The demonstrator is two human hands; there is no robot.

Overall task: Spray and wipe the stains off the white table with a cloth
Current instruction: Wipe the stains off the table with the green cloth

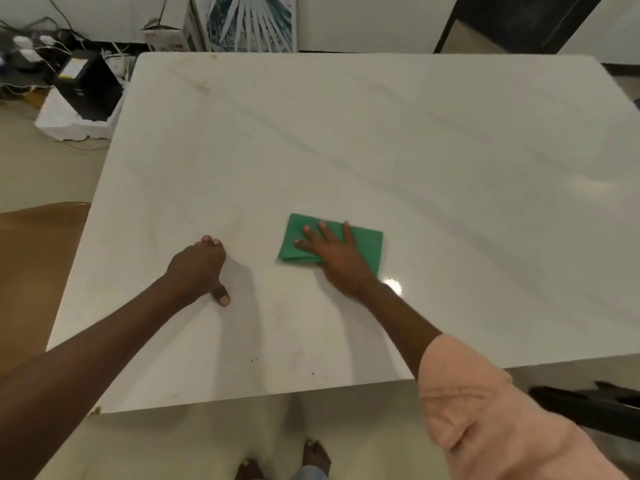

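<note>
The white marble-look table (415, 140) fills most of the view. A folded green cloth (367, 242) lies flat on it near the front middle. My right hand (334, 252) presses palm-down on the cloth with its fingers spread. My left hand (201, 268) rests on the bare tabletop to the left of the cloth, fingers curled under and thumb out, holding nothing. Brownish stains (202, 86) mark the far left corner area, and small dark specks (256, 360) sit near the front edge. No spray bottle is in view.
A black box (88, 86) on white packaging sits on the floor at the far left, beside cables and plugs (27, 46). A framed picture (249, 22) leans on the far wall. A brown seat (31, 258) is at left, a dark object (588, 407) at right.
</note>
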